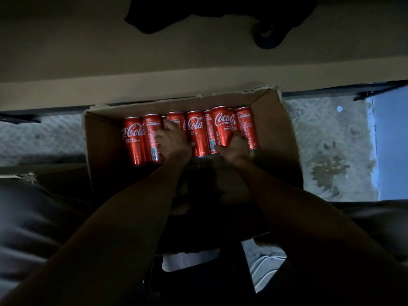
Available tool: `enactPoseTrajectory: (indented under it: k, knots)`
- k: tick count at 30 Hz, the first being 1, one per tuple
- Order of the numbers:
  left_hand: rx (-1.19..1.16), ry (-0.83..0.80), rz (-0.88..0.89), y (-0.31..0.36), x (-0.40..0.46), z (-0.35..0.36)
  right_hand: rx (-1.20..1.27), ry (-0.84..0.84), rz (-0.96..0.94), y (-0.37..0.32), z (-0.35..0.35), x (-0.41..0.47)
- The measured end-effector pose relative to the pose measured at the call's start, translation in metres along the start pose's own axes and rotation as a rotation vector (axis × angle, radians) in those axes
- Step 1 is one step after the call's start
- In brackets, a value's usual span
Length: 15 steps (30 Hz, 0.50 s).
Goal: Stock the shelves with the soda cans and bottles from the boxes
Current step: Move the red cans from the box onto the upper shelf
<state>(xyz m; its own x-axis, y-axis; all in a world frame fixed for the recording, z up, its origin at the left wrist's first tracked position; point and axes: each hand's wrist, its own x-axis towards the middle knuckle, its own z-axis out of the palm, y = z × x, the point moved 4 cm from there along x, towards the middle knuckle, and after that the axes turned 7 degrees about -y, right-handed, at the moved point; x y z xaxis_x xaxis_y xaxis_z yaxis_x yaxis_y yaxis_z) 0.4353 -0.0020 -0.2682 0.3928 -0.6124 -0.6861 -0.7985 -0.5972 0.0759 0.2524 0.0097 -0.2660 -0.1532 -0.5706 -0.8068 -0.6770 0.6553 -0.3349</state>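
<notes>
Fingers of the left hand (171, 140) curl over a can (174, 120) in mid-row; fingers of the right hand (235, 146) grasp the base of a raised can (221, 127). Cans: red, slim, white "Coca-Cola" script, "RASA ASLI" partly legible, "…CLE ME" cut off. Row stands along the far wall of an open, torn-edged box (278, 138). Near half of the box lies in shadow, contents indistinct; small print unreadable.
</notes>
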Motion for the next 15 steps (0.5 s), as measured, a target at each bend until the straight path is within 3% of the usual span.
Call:
enactPoseTrajectory:
  k: [4,15]
  knots:
    - [0.028,0.072,0.005,0.002,-0.005,0.004,0.043,-0.012,0.003,0.003,0.001,-0.002]
    - [-0.266,-0.154,0.052,-0.006,-0.012,-0.013,0.432,-0.138,0.011,0.022,0.011,-0.031]
